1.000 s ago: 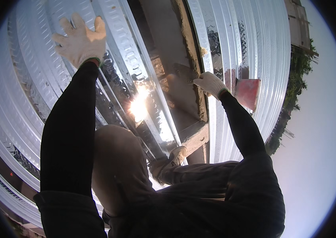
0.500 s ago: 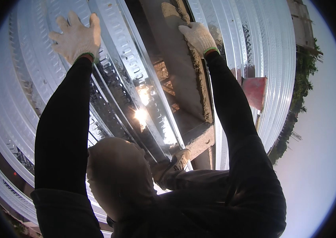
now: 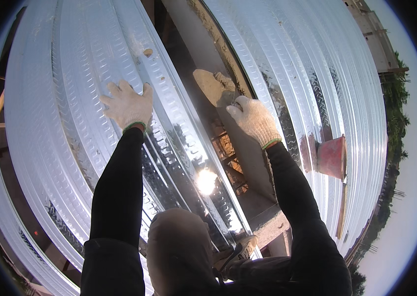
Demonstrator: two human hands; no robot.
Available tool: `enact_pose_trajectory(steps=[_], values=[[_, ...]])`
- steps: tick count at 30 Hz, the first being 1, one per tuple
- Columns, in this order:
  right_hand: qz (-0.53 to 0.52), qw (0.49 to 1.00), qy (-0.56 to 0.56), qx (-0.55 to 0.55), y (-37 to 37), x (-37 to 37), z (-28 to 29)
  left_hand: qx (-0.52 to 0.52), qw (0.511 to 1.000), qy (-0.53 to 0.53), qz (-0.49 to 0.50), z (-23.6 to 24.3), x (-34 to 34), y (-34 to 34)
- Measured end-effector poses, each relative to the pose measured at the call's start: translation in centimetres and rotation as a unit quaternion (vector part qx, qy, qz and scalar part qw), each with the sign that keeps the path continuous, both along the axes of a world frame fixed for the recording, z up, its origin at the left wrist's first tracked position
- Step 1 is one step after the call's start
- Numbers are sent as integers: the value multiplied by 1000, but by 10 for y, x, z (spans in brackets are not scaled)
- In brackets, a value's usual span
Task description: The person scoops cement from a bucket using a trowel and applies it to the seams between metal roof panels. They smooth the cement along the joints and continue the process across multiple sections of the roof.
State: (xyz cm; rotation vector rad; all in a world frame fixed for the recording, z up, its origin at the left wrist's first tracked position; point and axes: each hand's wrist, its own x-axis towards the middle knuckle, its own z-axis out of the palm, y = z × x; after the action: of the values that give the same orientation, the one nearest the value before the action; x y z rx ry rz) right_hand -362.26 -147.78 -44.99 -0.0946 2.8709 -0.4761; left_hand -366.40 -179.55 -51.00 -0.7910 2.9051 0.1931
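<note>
Mortar (image 3: 225, 81) sits in a rough lump on the blade of the trowel (image 3: 206, 86), which I hold out ahead of me, at the edge of the concrete beam (image 3: 251, 158) between two ribbed metal sheets. My right hand (image 3: 255, 119) is closed around the trowel's handle, fingers curled; the glove hides nearly all of the grip. My left hand (image 3: 130, 104) is open, fingers spread, palm down on the left sheet (image 3: 83, 59), holding nothing.

As far as I can judge, the work is partway along. Beyond the blade, a band of mortar (image 3: 224, 49) already lines the beam's edge beside the right sheet (image 3: 287, 44), though its surface looks uneven. The lump on the blade is not yet spread, so that much at least seems left. The nearer stretch of edge lies behind my right hand and forearm, and I cannot tell how well it is covered. Whether the blade touches the beam is also unclear.

A red container (image 3: 331, 158) rests on the right sheet, its contents out of sight, with a wooden strip (image 3: 341, 212) just below it. My shoe (image 3: 244, 249) is near the left sheet's edge.
</note>
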Motion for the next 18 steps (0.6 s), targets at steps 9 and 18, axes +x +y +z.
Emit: enact_pose_trajectory(steps=[9, 18], values=[[51, 998, 44, -12, -79, -155, 6, -44, 993, 104, 40, -21, -24, -20], [133, 956, -37, -258, -213, -328, 88, -14, 998, 39, 55, -9, -40, -28]])
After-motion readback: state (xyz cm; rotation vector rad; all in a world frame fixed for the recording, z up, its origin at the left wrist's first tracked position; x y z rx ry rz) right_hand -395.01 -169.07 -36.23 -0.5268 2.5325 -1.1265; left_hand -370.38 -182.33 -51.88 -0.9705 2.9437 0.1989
